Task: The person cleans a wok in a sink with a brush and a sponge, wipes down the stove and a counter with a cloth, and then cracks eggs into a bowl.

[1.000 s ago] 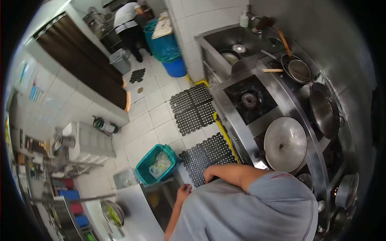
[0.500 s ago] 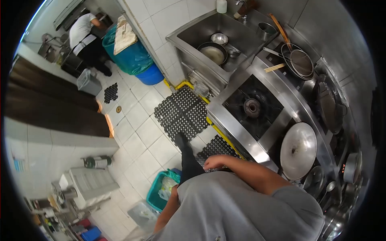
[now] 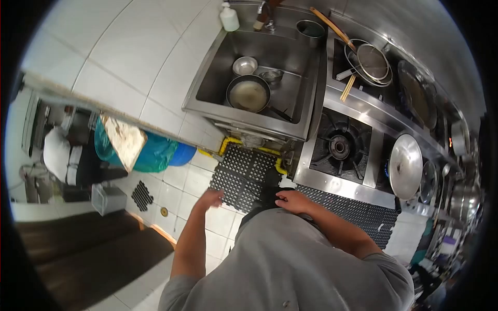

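My left hand (image 3: pixel 209 198) hangs in front of my body over the tiled floor, fingers loosely bent and a little apart, holding nothing visible. Close to my waist, at the front of the stove, my right hand (image 3: pixel 291 201) has its fingers curled in; nothing shows in it. Ahead is a steel sink (image 3: pixel 207 98). In it lie a dark-rimmed frying pan (image 3: pixel 249 96) with cloudy liquid, a small metal bowl (image 3: pixel 245 66) and another metal dish (image 3: pixel 271 76). Neither hand touches these.
To the right, the stove has a bare burner (image 3: pixel 340 147), a wide metal pan (image 3: pixel 405 167) and strainers (image 3: pixel 372 62) beside wooden chopsticks (image 3: pixel 348 88). A soap bottle (image 3: pixel 229 18) stands by the tap. Black rubber mats (image 3: pixel 244 176) cover the floor. At left, a person (image 3: pixel 59 155) bends over.
My view has turned leftward and come nearer the sink. My left hand has swung forward from beside the green bin, which has left the view. My right hand remains near my waist.
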A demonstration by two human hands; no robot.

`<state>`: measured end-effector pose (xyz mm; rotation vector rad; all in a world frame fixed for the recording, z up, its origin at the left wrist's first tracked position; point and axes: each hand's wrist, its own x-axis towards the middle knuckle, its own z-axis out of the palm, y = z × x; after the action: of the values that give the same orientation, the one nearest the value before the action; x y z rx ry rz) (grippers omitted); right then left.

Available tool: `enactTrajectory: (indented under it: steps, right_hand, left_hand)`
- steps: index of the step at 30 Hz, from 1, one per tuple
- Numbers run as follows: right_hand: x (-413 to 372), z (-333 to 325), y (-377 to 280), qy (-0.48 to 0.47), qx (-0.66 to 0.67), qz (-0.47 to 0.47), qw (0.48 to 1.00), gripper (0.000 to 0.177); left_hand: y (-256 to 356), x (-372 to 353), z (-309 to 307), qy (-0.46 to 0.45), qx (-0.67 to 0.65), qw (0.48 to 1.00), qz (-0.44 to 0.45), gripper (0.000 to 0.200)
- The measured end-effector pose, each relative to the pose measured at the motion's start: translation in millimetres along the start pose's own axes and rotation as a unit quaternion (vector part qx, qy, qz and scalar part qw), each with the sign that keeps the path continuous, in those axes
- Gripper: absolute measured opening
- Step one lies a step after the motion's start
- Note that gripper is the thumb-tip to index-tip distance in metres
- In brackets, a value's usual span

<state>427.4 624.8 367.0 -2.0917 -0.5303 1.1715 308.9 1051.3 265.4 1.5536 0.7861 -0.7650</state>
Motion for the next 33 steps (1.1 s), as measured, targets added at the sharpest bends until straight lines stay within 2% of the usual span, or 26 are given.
enactTrajectory:
  steps: [1,2,3,5,6,7,9,11,12,15,19,22,25,27,29,31,33]
  right_hand:
    - [7.3,-4.2,-3.8,0.003,0.009,0.005,1.000,0.058]
    - [17.6,-7.3,-5.6,0.004,0.025,-0.008,1.000,0.058]
    - [30.7,-12.0,-6.9,0.005,0.038,-0.024,0.999,0.058]
    - [53.6,-24.2,-21.8,0.000,0.058,-0.042,0.997,0.059]
    - [62.6,-38.2,-37.3,-0.004,0.065,-0.042,0.997,0.059]
    - [68.8,-51.5,-51.2,-0.009,0.071,-0.041,0.997,0.059]
    - [76.6,-67.1,-71.1,0.051,0.110,-0.077,0.990,0.056]
    - [81.9,-83.6,-86.2,0.097,0.162,-0.094,0.978,0.054]
    - [78.2,-98.8,-100.3,0.083,0.192,-0.070,0.975,0.052]
    - [71.0,-115.0,-105.7,0.143,0.284,-0.064,0.946,0.052]
    - [62.4,-110.0,-80.4,0.249,0.376,0.009,0.892,0.055]
    - [35.9,-136.6,-117.2,0.292,0.416,0.122,0.853,0.055]
    - [46.0,-126.7,-112.0,0.339,0.425,0.152,0.826,0.055]
    - [56.9,-113.6,-106.2,0.347,0.459,0.183,0.798,0.055]
    - [63.3,-108.2,-115.6,0.340,0.473,0.224,0.781,0.056]
    - [69.2,-88.3,-118.8,0.351,0.513,0.262,0.738,0.053]
    - [77.3,-82.1,-133.6,0.358,0.561,0.293,0.686,0.048]
  left_hand:
    - [37.5,23.4,-9.3,-0.009,0.003,0.999,0.051,0.049]
    - [104.4,18.7,-7.0,-0.009,0.032,0.998,0.048,0.044]
    - [152.9,27.0,-0.7,0.009,0.052,0.994,0.092,0.046]
    - [250.9,6.0,20.8,-0.006,-0.040,0.988,0.151,0.043]
    - [276.9,19.5,23.5,-0.060,-0.094,0.980,0.167,0.036]
    - [305.4,27.1,28.8,-0.074,-0.083,0.978,0.175,0.033]
    - [355.9,37.7,40.8,-0.106,-0.071,0.974,0.185,0.030]
    - [398.8,63.1,40.9,-0.138,-0.092,0.973,0.158,0.026]
    - [426.0,80.0,41.4,-0.156,-0.102,0.971,0.148,0.024]
    - [499.8,144.9,38.5,-0.214,-0.206,0.946,0.130,0.027]
    - [606.2,263.8,42.8,-0.191,-0.344,0.914,0.099,0.023]
    - [676.8,327.6,52.3,-0.174,-0.334,0.919,0.112,0.029]
    - [736.9,390.4,47.0,-0.152,-0.317,0.935,0.055,0.040]
    - [772.1,411.8,22.4,-0.232,-0.298,0.926,0.016,0.043]
    - [805.9,383.0,1.2,-0.273,-0.420,0.865,-0.020,0.042]
    - [790.0,391.1,-31.6,-0.371,-0.546,0.750,0.048,0.033]
    - [765.3,411.4,-48.8,-0.449,-0.523,0.710,0.141,0.025]
